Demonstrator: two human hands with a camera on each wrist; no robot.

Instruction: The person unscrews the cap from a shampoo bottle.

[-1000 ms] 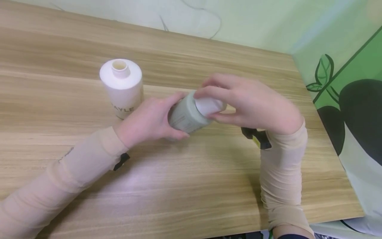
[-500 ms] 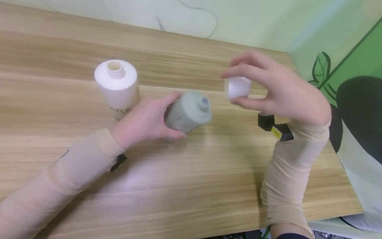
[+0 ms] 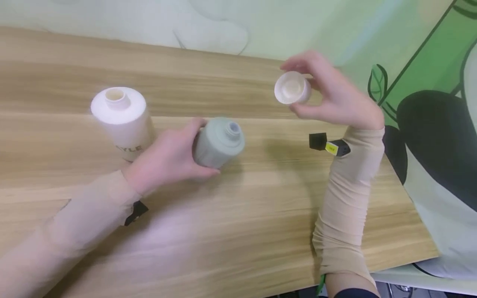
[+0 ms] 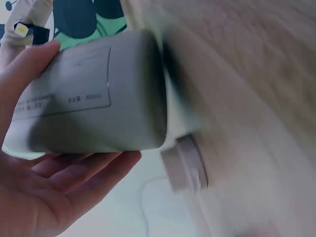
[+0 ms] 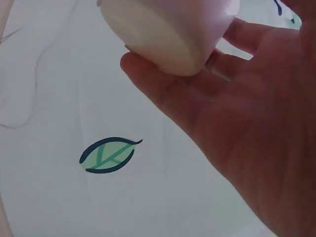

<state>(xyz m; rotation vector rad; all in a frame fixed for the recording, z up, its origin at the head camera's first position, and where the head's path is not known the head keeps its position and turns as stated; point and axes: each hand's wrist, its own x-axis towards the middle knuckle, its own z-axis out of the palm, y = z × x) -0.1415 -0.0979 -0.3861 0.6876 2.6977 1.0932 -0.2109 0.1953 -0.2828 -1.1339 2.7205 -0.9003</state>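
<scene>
In the head view my left hand (image 3: 164,161) grips a grey-green bottle (image 3: 218,140), which is tilted to the right with its narrow neck uncovered. The left wrist view shows the bottle's (image 4: 94,94) printed side and its base, held up off the table. My right hand (image 3: 331,91) pinches a white cap (image 3: 292,88) between fingers and thumb, its hollow side facing the head camera. In the right wrist view only part of the cap (image 5: 163,34) shows. Left of the left hand stands a white bottle (image 3: 123,120), upright with an open neck.
The wooden table (image 3: 242,236) reaches back to a pale wall (image 3: 208,29) and ends at the right beside a painted mural (image 3: 428,145). A small, blurred pale object (image 4: 185,163) sits on the table in the left wrist view.
The right hand has lifted the white cap off the grey-green bottle, carried it right and up, and turned its opening toward the head camera. The left hand keeps its grip.
</scene>
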